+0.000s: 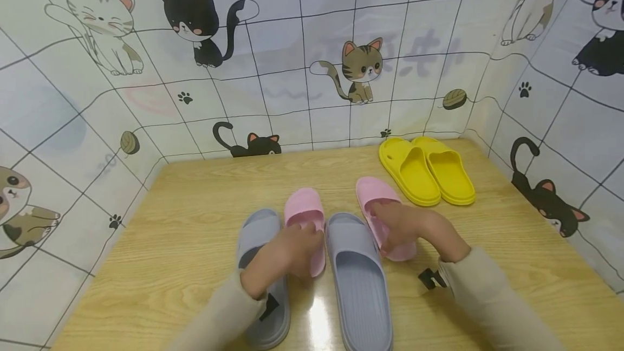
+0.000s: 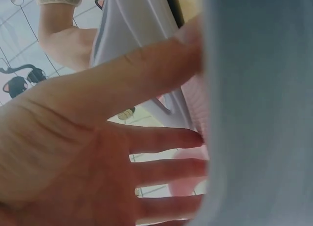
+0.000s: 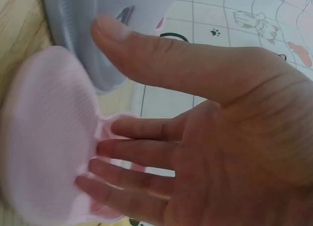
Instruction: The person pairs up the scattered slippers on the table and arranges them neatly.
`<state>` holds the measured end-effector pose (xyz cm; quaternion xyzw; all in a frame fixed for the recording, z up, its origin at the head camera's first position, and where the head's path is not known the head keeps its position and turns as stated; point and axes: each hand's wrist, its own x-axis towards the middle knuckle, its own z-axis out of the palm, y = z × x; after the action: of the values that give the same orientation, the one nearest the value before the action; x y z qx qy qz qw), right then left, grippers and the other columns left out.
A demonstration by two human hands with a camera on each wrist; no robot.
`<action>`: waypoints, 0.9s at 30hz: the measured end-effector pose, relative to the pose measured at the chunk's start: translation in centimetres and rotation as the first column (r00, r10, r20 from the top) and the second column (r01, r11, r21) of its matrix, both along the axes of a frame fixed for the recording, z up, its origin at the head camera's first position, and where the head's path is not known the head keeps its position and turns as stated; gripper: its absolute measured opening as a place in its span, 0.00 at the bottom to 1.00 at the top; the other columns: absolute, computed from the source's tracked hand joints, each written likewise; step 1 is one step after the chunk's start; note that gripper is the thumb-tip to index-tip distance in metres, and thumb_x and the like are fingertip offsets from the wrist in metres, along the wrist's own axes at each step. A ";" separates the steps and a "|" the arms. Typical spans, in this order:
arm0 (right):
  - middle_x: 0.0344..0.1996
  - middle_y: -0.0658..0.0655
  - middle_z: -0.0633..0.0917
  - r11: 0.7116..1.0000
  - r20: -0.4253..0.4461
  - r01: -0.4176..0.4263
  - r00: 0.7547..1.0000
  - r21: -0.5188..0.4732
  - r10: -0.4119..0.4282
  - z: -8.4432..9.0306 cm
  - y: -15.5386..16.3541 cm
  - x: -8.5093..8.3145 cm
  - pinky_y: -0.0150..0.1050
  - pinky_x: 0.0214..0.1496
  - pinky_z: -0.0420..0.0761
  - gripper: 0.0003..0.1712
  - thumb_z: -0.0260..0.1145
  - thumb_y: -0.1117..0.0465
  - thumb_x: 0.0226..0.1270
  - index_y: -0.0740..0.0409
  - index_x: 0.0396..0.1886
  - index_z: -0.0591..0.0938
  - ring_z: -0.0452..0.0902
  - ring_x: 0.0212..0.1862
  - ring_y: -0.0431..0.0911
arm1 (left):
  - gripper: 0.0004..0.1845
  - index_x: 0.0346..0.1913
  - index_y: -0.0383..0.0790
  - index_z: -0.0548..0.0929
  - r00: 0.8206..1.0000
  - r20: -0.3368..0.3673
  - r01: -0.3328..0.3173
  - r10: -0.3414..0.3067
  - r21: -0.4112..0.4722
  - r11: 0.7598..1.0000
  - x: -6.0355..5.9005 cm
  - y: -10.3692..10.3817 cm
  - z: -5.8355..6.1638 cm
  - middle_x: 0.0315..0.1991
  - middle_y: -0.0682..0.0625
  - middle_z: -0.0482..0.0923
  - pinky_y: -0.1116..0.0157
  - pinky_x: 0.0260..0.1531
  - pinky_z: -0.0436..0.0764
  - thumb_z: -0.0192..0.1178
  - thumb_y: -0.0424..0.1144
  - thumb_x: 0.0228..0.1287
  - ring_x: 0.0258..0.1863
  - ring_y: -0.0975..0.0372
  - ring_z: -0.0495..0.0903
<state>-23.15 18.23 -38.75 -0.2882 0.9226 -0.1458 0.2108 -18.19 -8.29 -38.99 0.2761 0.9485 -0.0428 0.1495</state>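
Note:
My left hand (image 1: pixel 301 248) is over the left pink slipper (image 1: pixel 303 201), its fingers reaching to the strap opening. In the left wrist view those fingers (image 2: pixel 166 173) look nearly straight against the pink sole, their tips partly hidden by a grey slipper (image 2: pixel 259 108). On the other side, my right hand (image 1: pixel 398 222) touches the right pink slipper (image 1: pixel 374 188) near its strap. Its fingers extend into the slipper, while the thumb stands apart in the right wrist view. The left grey slipper (image 1: pixel 261 225) lies partly under my left forearm; the right grey slipper (image 1: pixel 361 280) lies between my hands.
A pair of yellow slippers (image 1: pixel 414 175) stands at the back right of the wooden surface (image 1: pixel 195 242). White tile-patterned walls (image 1: pixel 278 58) with cartoon cats enclose the back and both sides.

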 end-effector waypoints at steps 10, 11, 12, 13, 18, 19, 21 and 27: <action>0.63 0.59 0.80 0.998 0.025 0.008 1.000 0.068 -0.010 -0.5 0.4 -0.4 0.52 0.65 0.80 0.49 0.85 0.64 0.41 0.62 0.67 0.75 0.75 0.53 0.49 | 0.46 0.63 0.44 0.74 1.000 0.021 -0.007 0.006 0.052 0.999 -1.3 -0.7 -0.7 0.62 0.47 0.76 0.53 0.56 0.84 0.85 0.49 0.39 0.57 0.52 0.76; 0.62 0.59 0.80 0.997 0.033 0.009 0.999 0.074 -0.012 -0.5 0.4 -0.4 0.51 0.63 0.81 0.50 0.85 0.65 0.40 0.61 0.68 0.74 0.75 0.51 0.49 | 0.46 0.64 0.44 0.74 1.000 0.019 -0.005 0.003 0.053 0.999 -1.5 -0.8 -0.8 0.62 0.47 0.75 0.53 0.56 0.84 0.85 0.49 0.39 0.58 0.52 0.76; 0.61 0.59 0.80 0.997 0.038 0.010 0.999 0.080 -0.013 -0.5 0.5 -0.4 0.49 0.60 0.82 0.51 0.85 0.66 0.40 0.60 0.68 0.73 0.74 0.51 0.49 | 0.46 0.64 0.44 0.74 1.000 0.017 -0.001 0.000 0.056 0.998 -1.6 -0.8 -0.8 0.62 0.47 0.75 0.53 0.56 0.84 0.85 0.49 0.38 0.58 0.52 0.76; 0.60 0.59 0.81 0.996 0.043 0.013 0.999 0.085 -0.017 -0.5 0.5 -0.4 0.48 0.58 0.83 0.51 0.85 0.67 0.39 0.59 0.68 0.73 0.74 0.50 0.50 | 0.47 0.65 0.44 0.74 1.000 0.013 0.002 -0.003 0.054 0.999 -1.7 -0.8 -0.9 0.62 0.47 0.75 0.54 0.56 0.84 0.85 0.49 0.39 0.58 0.52 0.76; 0.49 0.57 0.79 0.994 0.062 0.032 0.997 0.103 -0.039 -0.7 0.4 -0.4 0.40 0.44 0.82 0.51 0.83 0.71 0.38 0.54 0.66 0.71 0.74 0.45 0.50 | 0.48 0.67 0.43 0.74 1.000 0.015 0.010 -0.011 0.048 0.999 -2.2 -1.0 -1.0 0.65 0.47 0.75 0.52 0.57 0.84 0.84 0.50 0.41 0.61 0.51 0.76; 0.47 0.57 0.79 0.994 0.069 0.041 0.996 0.103 -0.048 -0.8 0.4 -0.4 0.40 0.43 0.81 0.50 0.83 0.71 0.38 0.54 0.65 0.71 0.74 0.44 0.50 | 0.48 0.68 0.43 0.74 1.000 0.016 0.012 -0.012 0.047 0.999 -2.2 -1.0 -1.0 0.66 0.47 0.74 0.52 0.58 0.84 0.84 0.50 0.42 0.63 0.51 0.76; 0.42 0.56 0.77 0.993 0.067 0.044 0.996 0.110 -0.052 -0.9 0.3 -0.3 0.38 0.40 0.79 0.48 0.83 0.71 0.38 0.53 0.62 0.70 0.74 0.40 0.49 | 0.48 0.69 0.42 0.74 1.000 0.015 0.016 -0.017 0.051 0.999 -2.4 -1.0 -1.0 0.67 0.45 0.74 0.51 0.59 0.83 0.83 0.50 0.44 0.64 0.49 0.76; 0.37 0.57 0.75 0.995 0.058 0.048 0.997 0.088 -0.054 -1.1 0.3 -0.5 0.36 0.33 0.78 0.45 0.81 0.72 0.40 0.54 0.59 0.69 0.73 0.33 0.48 | 0.49 0.75 0.39 0.69 0.999 0.042 0.009 -0.011 0.067 0.998 -2.6 -1.2 -1.0 0.76 0.41 0.67 0.48 0.71 0.74 0.80 0.50 0.52 0.75 0.42 0.68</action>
<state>-23.67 18.55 -39.87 -0.2506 0.9284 -0.1195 0.2470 -20.78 -9.52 -40.03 0.2864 0.9446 -0.0061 0.1601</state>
